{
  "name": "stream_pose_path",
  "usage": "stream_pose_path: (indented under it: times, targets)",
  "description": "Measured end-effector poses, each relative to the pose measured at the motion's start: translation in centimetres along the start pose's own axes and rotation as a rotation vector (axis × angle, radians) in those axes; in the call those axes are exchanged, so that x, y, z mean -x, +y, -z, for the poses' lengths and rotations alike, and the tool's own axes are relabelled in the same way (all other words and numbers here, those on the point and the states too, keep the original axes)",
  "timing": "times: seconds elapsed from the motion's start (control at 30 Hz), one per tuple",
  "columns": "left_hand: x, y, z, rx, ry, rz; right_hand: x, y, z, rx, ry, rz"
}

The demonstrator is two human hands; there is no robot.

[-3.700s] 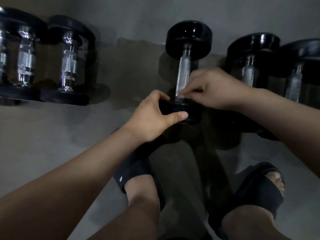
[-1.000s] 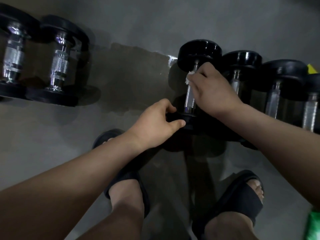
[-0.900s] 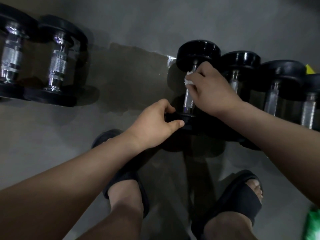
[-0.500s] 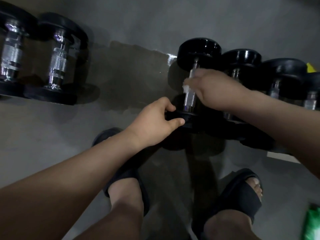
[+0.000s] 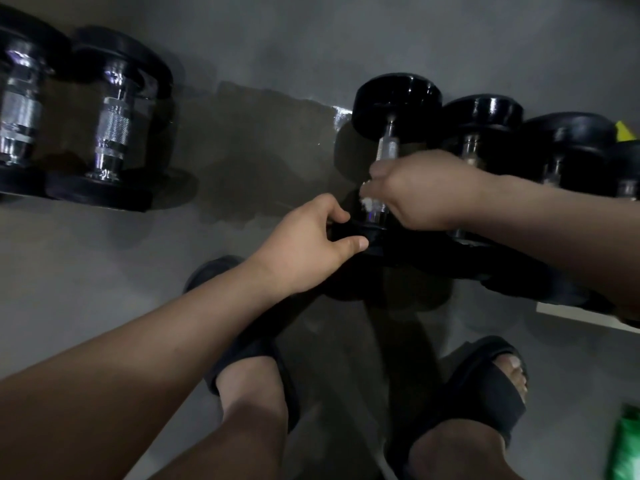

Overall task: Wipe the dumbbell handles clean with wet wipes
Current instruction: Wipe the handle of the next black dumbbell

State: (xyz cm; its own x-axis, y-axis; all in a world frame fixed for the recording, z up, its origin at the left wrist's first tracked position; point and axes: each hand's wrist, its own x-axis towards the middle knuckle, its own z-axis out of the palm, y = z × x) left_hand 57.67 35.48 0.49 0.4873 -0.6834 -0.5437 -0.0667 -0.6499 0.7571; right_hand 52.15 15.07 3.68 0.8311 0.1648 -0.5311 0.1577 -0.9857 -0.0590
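A black dumbbell (image 5: pixel 396 105) with a chrome handle (image 5: pixel 388 148) lies on the grey floor at centre. My left hand (image 5: pixel 308 251) grips its near black head (image 5: pixel 372 242), thumb on the front rim. My right hand (image 5: pixel 419 190) is wrapped round the lower part of the handle, pressing a white wet wipe (image 5: pixel 367 202) against it; only a crumpled bit of the wipe shows at the fingers. The upper part of the handle is bare.
Several more black dumbbells (image 5: pixel 483 114) lie in a row to the right, and two chrome-handled dumbbells (image 5: pixel 114 133) at the far left. A dark wet patch (image 5: pixel 249 147) marks the floor between them. My sandalled feet (image 5: pixel 485 386) stand below. A green packet (image 5: pixel 625 445) lies bottom right.
My right hand has slid the wipe down the handle from near the far head toward the near head. My left hand has kept its grip on the near head.
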Motion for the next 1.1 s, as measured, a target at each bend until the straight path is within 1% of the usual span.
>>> stream_pose_path:
  times: [0.03, 0.07, 0.17, 0.2, 0.23, 0.27, 0.37, 0.43, 0.47, 0.5, 0.53, 0.57, 0.6, 0.63, 0.67, 0.77, 0.83, 0.9, 1.0, 1.03, 1.1]
  targets:
    - [0.0, 0.0, 0.0, 0.003, 0.002, 0.001, -0.1, 0.1, 0.3, 0.029, -0.018, 0.011]
    - [-0.1, 0.0, 0.0, 0.007, 0.004, 0.003, -0.5, 0.4, 0.6, 0.071, 0.0, -0.016]
    - [0.0, 0.0, -0.1, 0.007, 0.0, 0.006, -1.9, 1.3, 1.1, 0.097, 0.067, -0.264]
    - [0.0, 0.0, -0.1, 0.008, 0.0, 0.003, -2.1, 1.3, 1.0, 0.087, 0.074, -0.29]
    - [0.0, 0.0, 0.0, 0.008, 0.0, 0.0, -2.1, 1.1, 0.7, 0.089, 0.068, -0.261]
    - [0.0, 0.0, 0.0, 0.007, 0.001, -0.002, -1.7, 0.6, 0.4, 0.092, 0.044, -0.195]
    - [0.0, -0.1, 0.1, 0.01, 0.001, 0.002, 0.4, -0.1, -0.6, -0.006, -0.016, 0.053]
    - [0.0, -0.1, 0.1, 0.013, 0.001, 0.002, 1.2, 0.8, -0.4, -0.096, 0.019, 0.154]
    - [0.0, 0.0, 0.1, 0.012, 0.0, 0.001, 1.3, 1.5, -0.4, -0.138, 0.048, 0.178]
    - [0.0, 0.0, 0.1, 0.01, -0.001, 0.0, 1.2, 2.2, -0.6, -0.178, 0.111, 0.179]
    - [-0.1, 0.0, 0.2, 0.01, 0.0, -0.002, 1.2, 2.8, -0.8, -0.216, 0.191, 0.141]
    - [-0.1, 0.0, 0.2, 0.009, 0.001, 0.0, 1.2, 3.1, -1.0, -0.255, 0.251, 0.062]
    - [0.0, -0.1, 0.2, 0.008, 0.002, 0.001, 1.2, 3.2, -1.3, -0.299, 0.278, -0.017]
    - [0.0, -0.1, 0.2, 0.008, 0.004, 0.001, 1.4, 3.0, -1.8, -0.34, 0.28, -0.054]
    - [-0.1, -0.1, 0.2, 0.008, 0.006, 0.0, 1.8, 2.6, -2.3, -0.372, 0.263, -0.047]
    - [-0.1, 0.0, 0.2, 0.004, 0.005, 0.004, 2.9, 1.4, -3.3, -0.426, 0.149, 0.092]
    - [-0.2, 0.1, 0.2, 0.001, 0.006, 0.01, 3.1, 1.8, -3.2, -0.432, 0.125, 0.108]
    - [-0.2, 0.3, 0.4, -0.01, 0.006, 0.011, 2.6, 2.7, -3.1, -0.448, 0.157, 0.019]
    - [-0.1, 0.5, 0.6, -0.011, 0.006, 0.01, 2.3, 3.2, -3.9, -0.549, 0.272, -0.227]
    - [-0.1, 0.6, 0.6, -0.013, 0.005, 0.008, 2.4, 3.0, -4.4, -0.588, 0.297, -0.265]
    - [-0.2, 0.7, 0.6, -0.023, 0.005, 0.001, 2.9, 2.3, -5.0, -0.641, 0.271, -0.224]
